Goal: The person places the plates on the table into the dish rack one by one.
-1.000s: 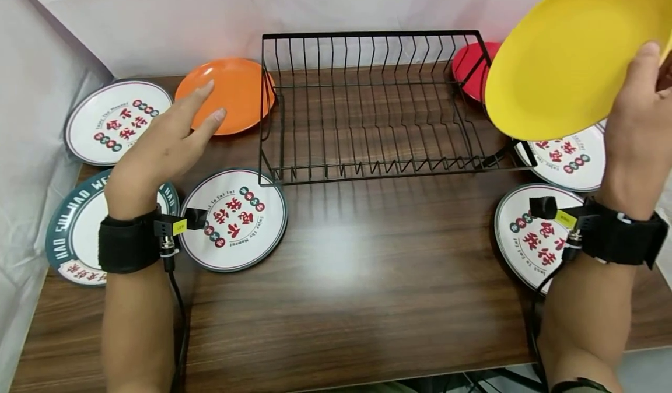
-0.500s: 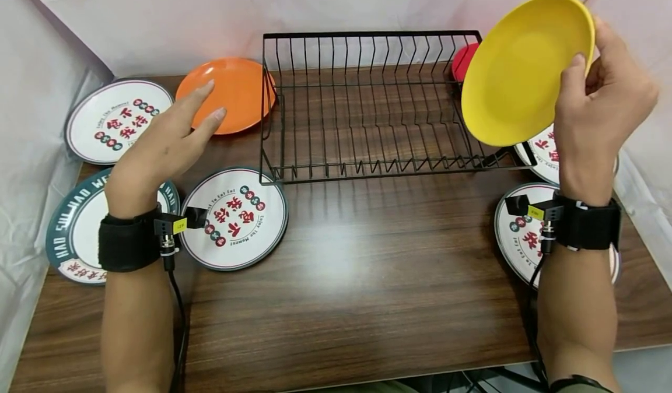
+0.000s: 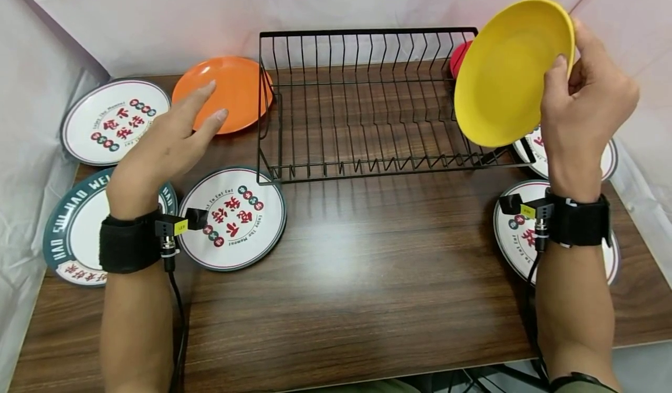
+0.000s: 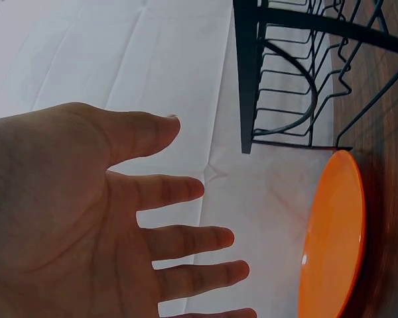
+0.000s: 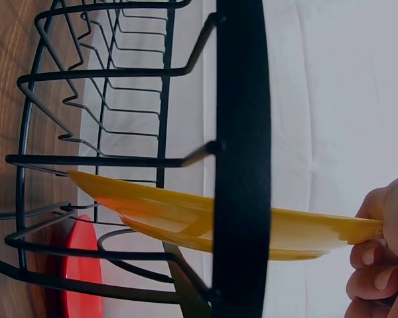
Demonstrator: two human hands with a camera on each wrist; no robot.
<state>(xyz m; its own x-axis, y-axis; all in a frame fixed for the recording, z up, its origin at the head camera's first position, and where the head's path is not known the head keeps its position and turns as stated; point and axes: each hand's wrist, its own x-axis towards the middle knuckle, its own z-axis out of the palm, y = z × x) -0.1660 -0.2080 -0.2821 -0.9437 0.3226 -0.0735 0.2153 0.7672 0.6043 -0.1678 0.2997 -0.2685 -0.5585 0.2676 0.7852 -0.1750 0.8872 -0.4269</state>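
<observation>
My right hand [image 3: 585, 107] pinches the rim of a yellow plate [image 3: 511, 72] between thumb and fingers. The plate is tilted on edge at the right end of a black wire dish rack [image 3: 367, 119]. In the right wrist view the yellow plate [image 5: 166, 212] reaches down between the rack's wires, its lower edge near the bottom; whether it touches them I cannot tell. My left hand [image 3: 163, 142] has its fingers spread and holds nothing. It hovers near an orange plate [image 3: 231, 104], which lies left of the rack. The left wrist view shows that open palm [image 4: 73, 218] too.
A red plate [image 3: 459, 58] lies behind the rack's right end, mostly hidden. White printed plates lie on both sides, including one at front left [image 3: 247, 247] and one at right [image 3: 509, 247]. A green-rimmed plate [image 3: 58, 241] is at far left. White cloth [image 3: 168, 20] hangs behind.
My right hand has carried the yellow plate leftward from the upper right to the rack's right end, tilting it more on edge. My left hand has stayed in place.
</observation>
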